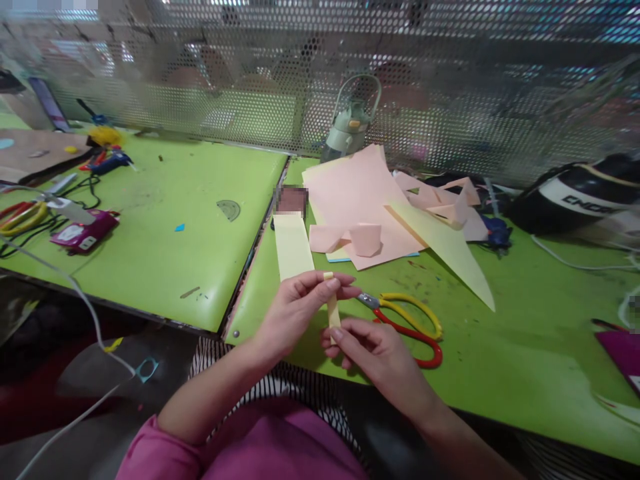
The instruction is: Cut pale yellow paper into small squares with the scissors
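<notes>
Both my hands hold a narrow yellow paper strip [333, 311] upright above the near edge of the green table [500, 347]. My left hand [300, 307] pinches the strip's top end between thumb and fingers. My right hand [370, 350] grips its lower end. Just beyond my right hand lie scissors with yellow and red handles [410, 320], flat on the table. A wider pale yellow paper strip [293, 245] lies on the table behind my left hand.
Pink paper sheets and scraps [360, 200] and a long yellow paper triangle [450, 250] lie further back. A green bottle [350, 123] stands by the perforated metal screen [450, 80]. A black helmet [575, 197] sits right. The left table [150, 227] holds a glue gun [107, 162], cables, and more scissors [20, 217].
</notes>
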A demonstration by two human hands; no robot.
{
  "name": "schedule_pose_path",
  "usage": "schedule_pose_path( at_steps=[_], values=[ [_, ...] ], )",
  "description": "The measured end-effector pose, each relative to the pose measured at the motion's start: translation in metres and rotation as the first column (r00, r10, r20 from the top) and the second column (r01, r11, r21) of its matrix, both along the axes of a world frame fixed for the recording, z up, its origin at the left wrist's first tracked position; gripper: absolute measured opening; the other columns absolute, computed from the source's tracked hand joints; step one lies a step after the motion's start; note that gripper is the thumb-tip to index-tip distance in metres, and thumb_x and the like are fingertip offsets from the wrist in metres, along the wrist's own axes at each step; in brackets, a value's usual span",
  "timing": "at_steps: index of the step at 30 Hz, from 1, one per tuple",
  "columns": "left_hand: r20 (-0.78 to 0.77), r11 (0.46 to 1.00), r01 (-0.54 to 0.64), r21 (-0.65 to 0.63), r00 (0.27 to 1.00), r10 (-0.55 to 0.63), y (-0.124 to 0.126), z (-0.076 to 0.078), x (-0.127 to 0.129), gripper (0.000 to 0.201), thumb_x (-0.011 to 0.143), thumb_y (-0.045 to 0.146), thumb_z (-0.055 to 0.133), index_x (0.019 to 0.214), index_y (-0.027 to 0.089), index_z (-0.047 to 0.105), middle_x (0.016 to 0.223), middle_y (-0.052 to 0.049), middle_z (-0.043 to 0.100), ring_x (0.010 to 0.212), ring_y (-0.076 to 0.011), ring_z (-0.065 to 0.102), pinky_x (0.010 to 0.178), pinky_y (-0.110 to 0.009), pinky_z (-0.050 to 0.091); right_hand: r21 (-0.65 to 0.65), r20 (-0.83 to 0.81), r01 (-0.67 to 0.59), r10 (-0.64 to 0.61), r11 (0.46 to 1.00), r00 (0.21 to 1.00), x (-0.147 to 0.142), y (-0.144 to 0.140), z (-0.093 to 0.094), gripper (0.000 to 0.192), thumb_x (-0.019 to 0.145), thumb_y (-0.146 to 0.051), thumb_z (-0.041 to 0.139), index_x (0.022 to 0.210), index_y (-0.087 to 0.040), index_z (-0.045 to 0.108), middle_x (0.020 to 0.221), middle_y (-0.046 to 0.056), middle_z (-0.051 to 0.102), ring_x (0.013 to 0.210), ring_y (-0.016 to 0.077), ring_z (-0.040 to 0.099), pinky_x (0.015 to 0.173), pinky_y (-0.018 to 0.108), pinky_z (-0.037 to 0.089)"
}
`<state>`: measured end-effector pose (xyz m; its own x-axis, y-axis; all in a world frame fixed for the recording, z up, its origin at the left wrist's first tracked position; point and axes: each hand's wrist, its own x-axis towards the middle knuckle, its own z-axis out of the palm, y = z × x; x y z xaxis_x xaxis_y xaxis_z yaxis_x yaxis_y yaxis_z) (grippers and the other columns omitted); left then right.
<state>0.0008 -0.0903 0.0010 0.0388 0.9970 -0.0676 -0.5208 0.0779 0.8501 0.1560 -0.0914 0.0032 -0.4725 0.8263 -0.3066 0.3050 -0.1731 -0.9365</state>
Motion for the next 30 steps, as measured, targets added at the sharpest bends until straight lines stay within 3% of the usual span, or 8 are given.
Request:
schedule_pose_path(
  at_steps=[8, 18, 22, 25, 30],
  values=[
    [0.039, 0.997, 0.022, -0.073, 0.999, -0.019, -0.0011, 0.0027, -0.0014, 0.026, 0.086, 0.042, 0.067, 0.092, 0.019, 0.076, 0.086, -0.006, 0.079, 0.089, -0.0191, 0.073, 0.088, -0.031, 0.052, 0.000, -0.013, -0.024, 0.024, 1.000, 1.000, 0.0031, -0.0032, 0.0020, 0.031, 0.084, -0.047, 0.064, 0.083, -0.018, 0.075, 0.078, 0.006, 0.075, 0.068, 0.0154, 0.069, 0.053, 0.022, 0.051],
    [0.190, 0.998, 0.032, -0.058, 0.982, -0.020, 0.0023, 0.0046, 0.0006, 0.023, 0.085, 0.029, 0.060, 0.074, 0.016, 0.076, 0.080, -0.006, 0.078, 0.085, -0.0198, 0.073, 0.091, -0.032, 0.051, -0.019, -0.002, -0.035, 0.035, 0.999, 0.999, 0.0028, -0.0078, 0.0026, 0.029, 0.085, -0.044, 0.064, 0.080, -0.018, 0.075, 0.072, 0.004, 0.073, 0.066, 0.0149, 0.067, 0.052, 0.022, 0.049],
    [0.250, 0.984, 0.142, -0.105, 0.962, -0.112, 0.0019, 0.0048, 0.0012, 0.034, 0.090, 0.043, 0.055, 0.094, 0.016, 0.076, 0.087, -0.007, 0.079, 0.083, -0.0185, 0.073, 0.085, -0.031, 0.053, 0.008, -0.020, -0.017, 0.017, 1.000, 1.000, 0.0039, -0.0077, 0.0027, 0.030, 0.086, -0.044, 0.063, 0.082, -0.018, 0.075, 0.074, 0.004, 0.073, 0.066, 0.0148, 0.066, 0.051, 0.022, 0.048],
    [0.206, 0.975, 0.194, -0.105, 0.964, -0.170, -0.0005, 0.0023, 0.0007, 0.049, 0.090, 0.055, 0.053, 0.114, 0.016, 0.071, 0.095, -0.010, 0.078, 0.090, -0.0202, 0.072, 0.085, -0.031, 0.052, 0.054, -0.034, 0.022, -0.020, 0.998, 0.999, 0.0047, -0.0061, 0.0017, 0.032, 0.086, -0.047, 0.062, 0.080, -0.017, 0.074, 0.072, 0.004, 0.072, 0.063, 0.0141, 0.065, 0.051, 0.022, 0.048],
    [0.074, 0.983, 0.146, -0.110, 0.988, -0.138, -0.0014, -0.0024, 0.0019, 0.028, 0.083, 0.042, 0.071, 0.093, 0.016, 0.075, 0.088, -0.009, 0.078, 0.083, -0.0176, 0.072, 0.077, -0.027, 0.053, 0.063, -0.018, 0.042, -0.041, 0.997, 0.999, 0.0030, -0.0045, -0.0033, 0.033, 0.085, -0.049, 0.062, 0.079, -0.017, 0.070, 0.071, 0.004, 0.071, 0.062, 0.0143, 0.065, 0.050, 0.022, 0.049]
  ],
)
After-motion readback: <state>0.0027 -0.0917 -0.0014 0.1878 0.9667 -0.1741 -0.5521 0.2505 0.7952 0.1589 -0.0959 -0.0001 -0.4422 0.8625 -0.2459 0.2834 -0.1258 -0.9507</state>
